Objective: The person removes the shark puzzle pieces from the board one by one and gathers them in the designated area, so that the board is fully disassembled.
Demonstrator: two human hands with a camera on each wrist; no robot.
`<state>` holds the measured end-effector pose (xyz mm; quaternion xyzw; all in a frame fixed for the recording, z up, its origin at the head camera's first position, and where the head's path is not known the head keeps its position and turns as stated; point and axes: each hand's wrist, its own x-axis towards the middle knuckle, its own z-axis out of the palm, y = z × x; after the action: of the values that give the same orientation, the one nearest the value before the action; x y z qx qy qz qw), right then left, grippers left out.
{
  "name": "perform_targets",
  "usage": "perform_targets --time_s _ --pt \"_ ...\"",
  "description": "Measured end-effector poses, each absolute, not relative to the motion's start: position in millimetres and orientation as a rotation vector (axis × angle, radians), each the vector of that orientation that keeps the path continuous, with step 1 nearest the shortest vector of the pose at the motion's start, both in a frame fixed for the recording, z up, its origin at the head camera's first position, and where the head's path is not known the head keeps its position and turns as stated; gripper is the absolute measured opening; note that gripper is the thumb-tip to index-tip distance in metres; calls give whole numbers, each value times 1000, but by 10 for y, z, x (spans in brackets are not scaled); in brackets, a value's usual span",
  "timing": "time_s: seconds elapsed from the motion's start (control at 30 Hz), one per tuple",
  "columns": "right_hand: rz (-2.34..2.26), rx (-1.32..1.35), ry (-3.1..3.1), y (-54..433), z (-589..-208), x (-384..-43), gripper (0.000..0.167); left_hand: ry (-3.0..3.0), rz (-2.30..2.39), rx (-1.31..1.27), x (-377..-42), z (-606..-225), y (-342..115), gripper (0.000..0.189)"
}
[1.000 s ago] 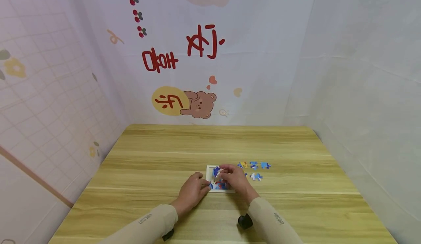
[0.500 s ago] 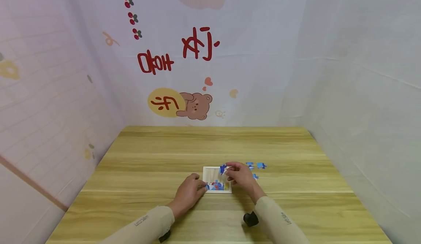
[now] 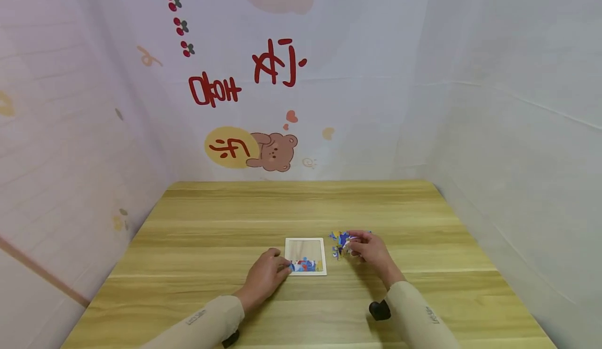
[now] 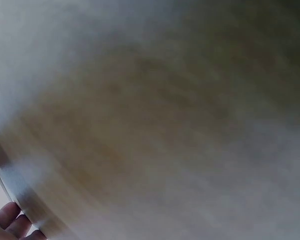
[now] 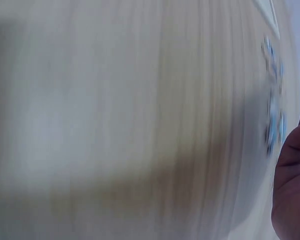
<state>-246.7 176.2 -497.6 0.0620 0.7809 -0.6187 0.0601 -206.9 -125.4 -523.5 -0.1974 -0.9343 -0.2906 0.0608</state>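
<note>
A small white puzzle frame (image 3: 308,274) lies on the wooden table, with a row of joined jigsaw pieces (image 3: 305,265) along its near side. My left hand (image 3: 264,277) rests beside the frame, fingertips at its near left corner; only some fingers (image 4: 6,215) show at the corner of the left wrist view. To the right of the frame, my right hand (image 3: 378,256) pinches a purple-blue jigsaw piece (image 3: 344,240) between thumb and fingers. It is held over loose jigsaw pieces (image 3: 335,253), some hidden behind the hand. In the right wrist view these are blurred.
The wooden table (image 3: 226,213) meets a white cloth backdrop (image 3: 367,103) at the back, printed with red characters and a bear (image 3: 277,152). Cloth walls stand on both sides. Black wrist straps (image 3: 380,310) sit under the sleeves.
My right hand has moved right, from over the frame to the loose pieces, carrying the purple-blue jigsaw piece. My left hand stays at the frame's left side. The head view has shifted slightly.
</note>
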Motion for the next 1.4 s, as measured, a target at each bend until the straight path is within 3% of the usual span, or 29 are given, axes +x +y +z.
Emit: perform_targets --time_s 0.5,1.4 --pt "-1706 249 2430 2476 -5104 -2383 43 -2846 -896 -570 -2089 -5248 -1290 18" --pt "-1592 187 2544 2492 -5123 -2373 35 -2885 -911 -570 -2070 -5210 -1240 20"
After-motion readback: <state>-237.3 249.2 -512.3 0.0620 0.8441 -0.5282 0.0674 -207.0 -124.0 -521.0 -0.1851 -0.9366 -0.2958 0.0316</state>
